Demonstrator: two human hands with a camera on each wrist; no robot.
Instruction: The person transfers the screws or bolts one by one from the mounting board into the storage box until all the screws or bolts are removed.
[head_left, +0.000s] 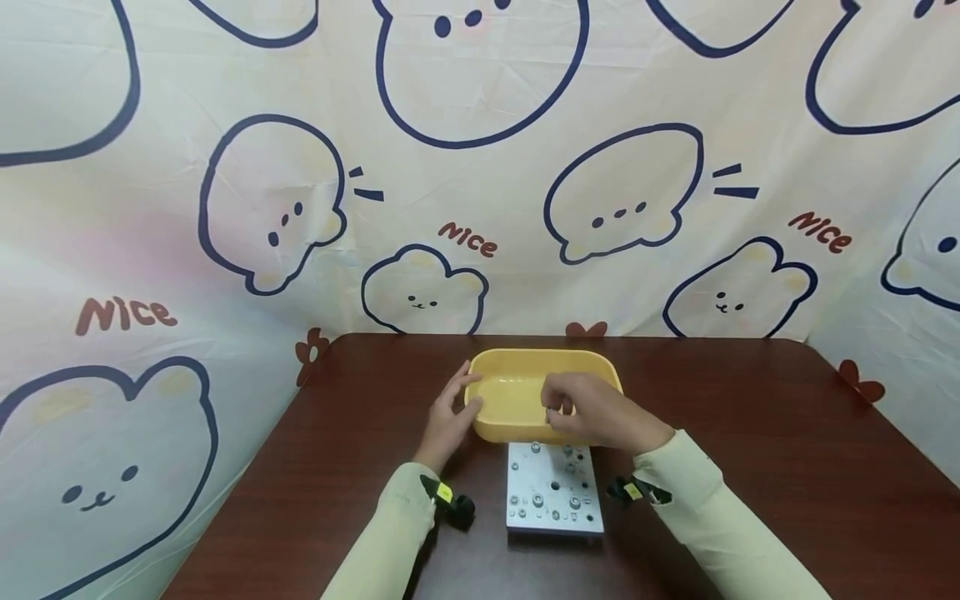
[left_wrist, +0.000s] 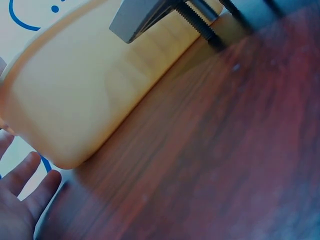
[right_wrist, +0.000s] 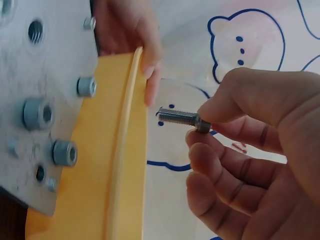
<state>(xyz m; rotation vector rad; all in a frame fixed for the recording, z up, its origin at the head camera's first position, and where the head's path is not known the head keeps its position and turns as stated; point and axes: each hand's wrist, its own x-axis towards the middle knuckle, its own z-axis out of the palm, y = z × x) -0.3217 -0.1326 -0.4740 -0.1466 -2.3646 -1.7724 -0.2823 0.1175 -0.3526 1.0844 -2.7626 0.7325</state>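
A pale cloth [head_left: 517, 192] with drawn bears stands behind the dark brown table [head_left: 390, 400]. On this table there is the yellow tray [head_left: 510, 433], and just in front of it lies the metal block [head_left: 536, 475], which carries several socket screws [right_wrist: 37, 114]. The left hand [head_left: 446, 421] is at the left end of the tray, with its fingers spread rather wide and touching the rim. The right hand [head_left: 600, 408], over the tray's right part in the head view, pinches one threaded screw [right_wrist: 177, 116] by its head, between thumb and forefinger.
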